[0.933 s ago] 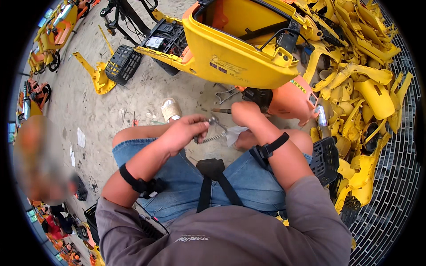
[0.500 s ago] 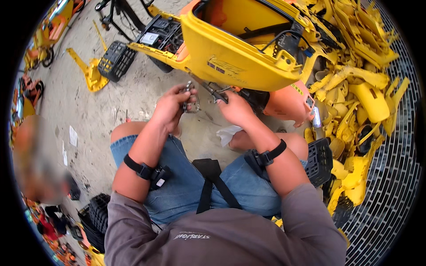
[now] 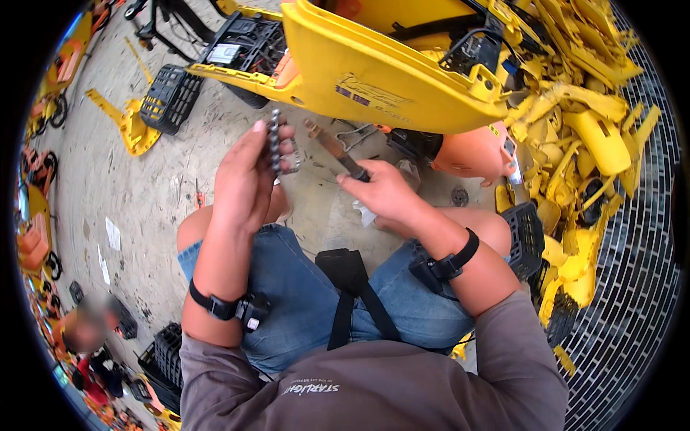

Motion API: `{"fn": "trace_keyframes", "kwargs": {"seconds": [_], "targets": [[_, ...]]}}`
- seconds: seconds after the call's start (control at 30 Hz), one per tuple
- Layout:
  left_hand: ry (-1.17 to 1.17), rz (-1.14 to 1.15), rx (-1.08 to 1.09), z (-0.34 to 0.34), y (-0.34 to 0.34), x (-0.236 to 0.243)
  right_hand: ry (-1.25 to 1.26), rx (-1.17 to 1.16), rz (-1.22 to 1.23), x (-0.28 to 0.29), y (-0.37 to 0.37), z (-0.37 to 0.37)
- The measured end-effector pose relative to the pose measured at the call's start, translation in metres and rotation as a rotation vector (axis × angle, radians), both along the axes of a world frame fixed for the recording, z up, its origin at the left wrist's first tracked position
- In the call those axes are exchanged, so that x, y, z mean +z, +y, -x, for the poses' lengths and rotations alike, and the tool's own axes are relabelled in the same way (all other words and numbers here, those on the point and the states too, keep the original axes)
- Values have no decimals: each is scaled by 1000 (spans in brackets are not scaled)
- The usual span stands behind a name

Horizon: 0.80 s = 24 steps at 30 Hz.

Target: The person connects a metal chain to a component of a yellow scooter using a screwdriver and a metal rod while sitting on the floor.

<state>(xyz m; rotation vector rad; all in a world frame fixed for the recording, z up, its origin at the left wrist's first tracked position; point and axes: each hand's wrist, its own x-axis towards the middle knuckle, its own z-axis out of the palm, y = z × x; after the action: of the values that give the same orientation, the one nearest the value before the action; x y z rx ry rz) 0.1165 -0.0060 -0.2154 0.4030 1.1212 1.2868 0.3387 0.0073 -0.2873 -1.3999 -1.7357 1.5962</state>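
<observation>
My left hand (image 3: 241, 172) is closed around a metal link chain (image 3: 274, 144), which stands up past the fingers and hangs in a loop at their tips. To its right, my right hand (image 3: 388, 192) grips the dark end of a rusty brown rod-like tool (image 3: 332, 146); its exact kind is unclear. The tool points up and left toward the chain, with a gap between them. Both hands are over the floor between my knees, just below a yellow scooter body shell (image 3: 388, 86).
A heap of yellow plastic panels (image 3: 568, 144) lies at the right beside a grey brick surface (image 3: 632, 287). An orange shell part (image 3: 474, 154) and a toothed disc (image 3: 460, 195) sit ahead of my right knee. A black basket (image 3: 170, 99) stands far left. Another person (image 3: 90, 330) is at left.
My left hand has moved left with the chain and turned it more upright. The rusty tool in my right hand now shows clear of the yellow shell. The view has shifted slightly.
</observation>
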Motion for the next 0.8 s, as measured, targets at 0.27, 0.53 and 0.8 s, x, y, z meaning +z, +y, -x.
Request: {"fn": "trace_keyframes", "kwargs": {"seconds": [0.27,0.53,0.8], "targets": [[-6,-40,-29,-14,-13,15,189,-33,128,33,-8,21],[-10,-88,-102,-1,-4,21,102,-137,74,2,6,20],[-65,-99,-62,4,2,20,211,-208,259,35,7,21]]}}
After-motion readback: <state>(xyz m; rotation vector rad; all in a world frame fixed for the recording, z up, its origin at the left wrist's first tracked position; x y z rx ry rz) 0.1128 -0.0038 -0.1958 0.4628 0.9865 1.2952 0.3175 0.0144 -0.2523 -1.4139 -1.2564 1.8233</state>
